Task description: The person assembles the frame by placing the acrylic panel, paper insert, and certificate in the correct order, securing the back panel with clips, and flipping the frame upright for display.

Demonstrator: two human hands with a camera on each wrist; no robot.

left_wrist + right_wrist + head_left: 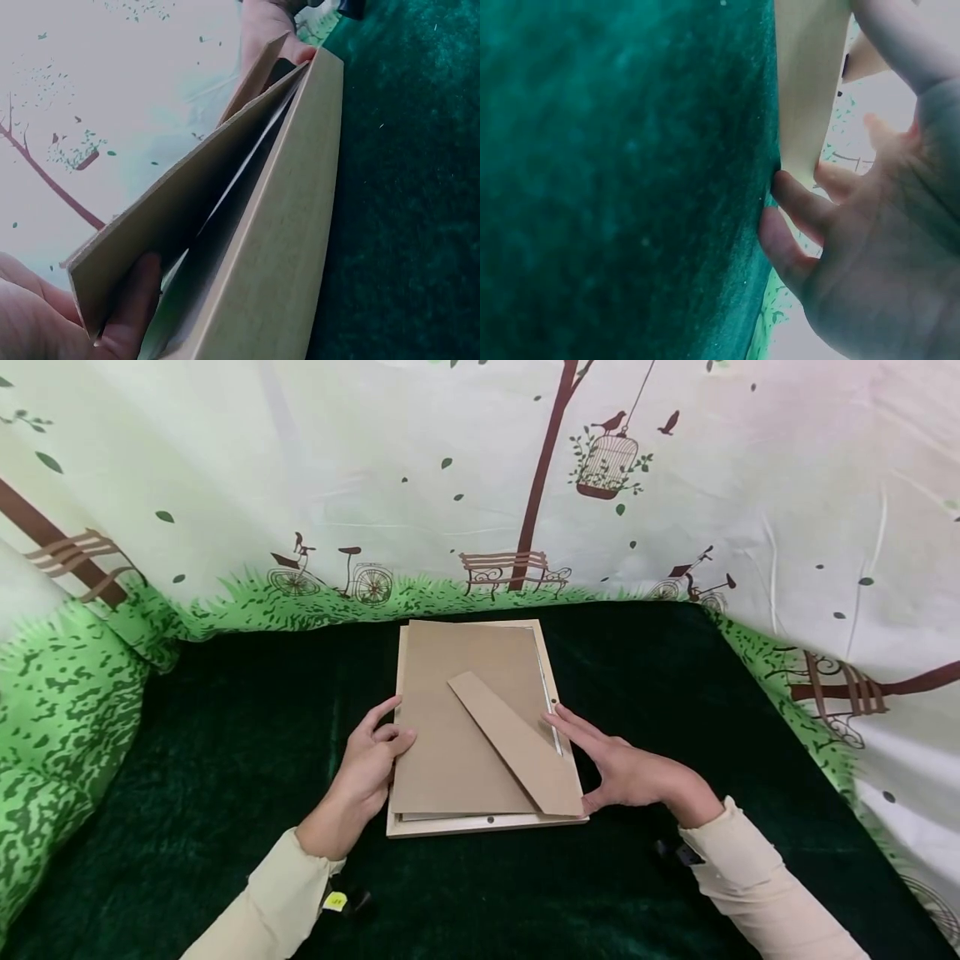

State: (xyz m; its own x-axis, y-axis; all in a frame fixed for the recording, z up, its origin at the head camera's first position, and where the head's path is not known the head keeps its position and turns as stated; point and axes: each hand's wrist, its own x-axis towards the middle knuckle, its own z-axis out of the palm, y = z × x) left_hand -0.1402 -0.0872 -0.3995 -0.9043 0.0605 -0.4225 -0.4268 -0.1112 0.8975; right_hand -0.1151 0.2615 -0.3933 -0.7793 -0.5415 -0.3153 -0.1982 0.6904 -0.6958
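A light wooden picture frame (486,825) lies face down on dark green cloth. Over its back sits a brown backing board (450,727), a little askew, with a slanting easel leg (517,743) on it. My left hand (367,764) pinches the board's left edge, the thumb on top. In the left wrist view, that edge of the backing board (172,187) is lifted off the frame (277,225), leaving a dark gap. At the frame's right side, my right hand (630,772) has its fingers spread, touching the rim, and its thumb by the near corner.
Dark green velvety cloth (247,760) spreads under the frame on every side. Behind and at both sides hangs a pale printed curtain (360,460) with trees, benches and bicycles. Small dark dots (491,820) mark the frame's rim.
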